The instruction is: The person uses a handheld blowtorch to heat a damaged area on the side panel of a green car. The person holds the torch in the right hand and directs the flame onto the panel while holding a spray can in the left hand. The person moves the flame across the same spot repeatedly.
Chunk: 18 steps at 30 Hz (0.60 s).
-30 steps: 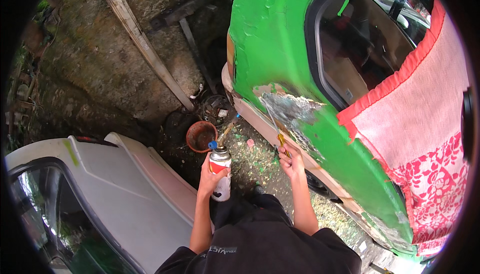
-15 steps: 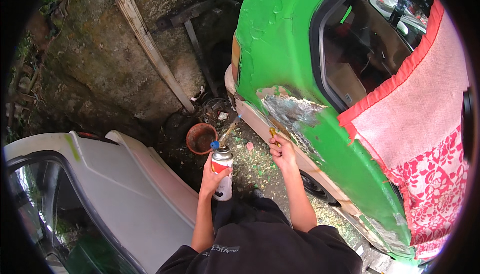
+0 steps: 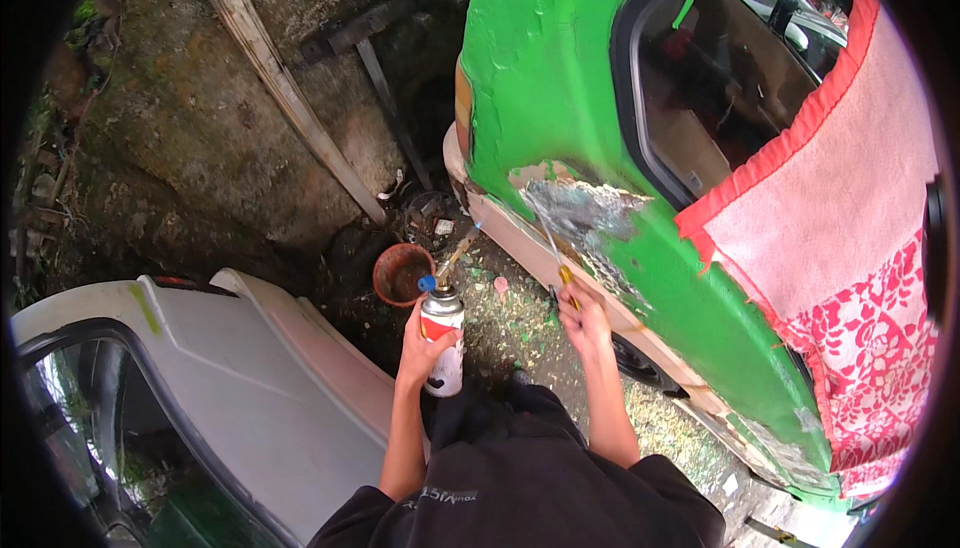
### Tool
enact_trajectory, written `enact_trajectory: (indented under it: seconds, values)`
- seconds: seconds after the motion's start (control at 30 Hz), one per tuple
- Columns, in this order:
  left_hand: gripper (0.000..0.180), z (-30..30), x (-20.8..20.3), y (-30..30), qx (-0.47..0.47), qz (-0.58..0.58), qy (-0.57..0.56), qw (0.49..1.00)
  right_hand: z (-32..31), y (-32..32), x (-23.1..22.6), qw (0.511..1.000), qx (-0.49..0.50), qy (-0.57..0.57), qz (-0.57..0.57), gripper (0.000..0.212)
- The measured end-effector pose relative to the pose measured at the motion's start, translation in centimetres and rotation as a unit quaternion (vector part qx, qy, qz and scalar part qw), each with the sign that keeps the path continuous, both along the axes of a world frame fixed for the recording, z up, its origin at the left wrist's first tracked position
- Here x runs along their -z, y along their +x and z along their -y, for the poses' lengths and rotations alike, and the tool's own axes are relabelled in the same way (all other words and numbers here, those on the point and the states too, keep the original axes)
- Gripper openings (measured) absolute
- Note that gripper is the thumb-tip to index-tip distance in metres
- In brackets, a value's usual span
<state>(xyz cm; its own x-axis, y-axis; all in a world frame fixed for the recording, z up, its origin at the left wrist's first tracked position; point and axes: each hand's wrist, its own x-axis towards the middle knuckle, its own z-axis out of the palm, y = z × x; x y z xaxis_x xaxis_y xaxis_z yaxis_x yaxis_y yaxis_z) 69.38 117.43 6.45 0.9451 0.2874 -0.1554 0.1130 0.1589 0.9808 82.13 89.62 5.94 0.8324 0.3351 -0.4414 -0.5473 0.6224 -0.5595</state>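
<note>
My left hand point(image 3: 418, 351) grips a white and red gas canister point(image 3: 443, 340) with a blue-knobbed torch nozzle point(image 3: 450, 260) pointing up toward the car. My right hand point(image 3: 583, 320) holds a yellow-handled scraper point(image 3: 556, 253) whose thin blade reaches the bare, stripped metal patch point(image 3: 585, 210) on the green car body point(image 3: 545, 68). The patch shows grey metal with ragged paint edges. Green paint flakes point(image 3: 505, 323) lie on the ground below both hands.
A rusty round pot point(image 3: 400, 273) stands on the ground just beyond the canister. A white car panel point(image 3: 240, 388) lies at my left. A red and pink flowered cloth point(image 3: 850, 278) hangs over the car's window. A wooden plank point(image 3: 290, 98) leans on the rock wall behind.
My right hand with the scraper has shifted slightly along the stripped patch. The left hand keeps the canister in much the same place.
</note>
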Motion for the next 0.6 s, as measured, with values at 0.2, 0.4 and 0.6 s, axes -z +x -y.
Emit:
enact_trajectory:
  seconds: [0.2, 0.4, 0.6]
  values:
    - [0.071, 0.4, -0.9, -0.3, 0.020, 0.004, 0.023, 1.000, 0.2, -0.7, -0.6, 0.999, 0.009, 0.026, -0.016, 0.025]
    - [0.058, 1.6, 0.4, 0.7, 0.073, -0.005, -0.062, 0.995, 0.1, 0.5, 0.7, 0.999, 0.007, 0.039, -0.012, 0.025]
    - [0.060, 3.6, 0.5, 3.6, 0.102, 0.000, -0.065, 0.993, 2.2, -0.9, 0.4, 0.999, 0.014, 0.040, -0.022, 0.029]
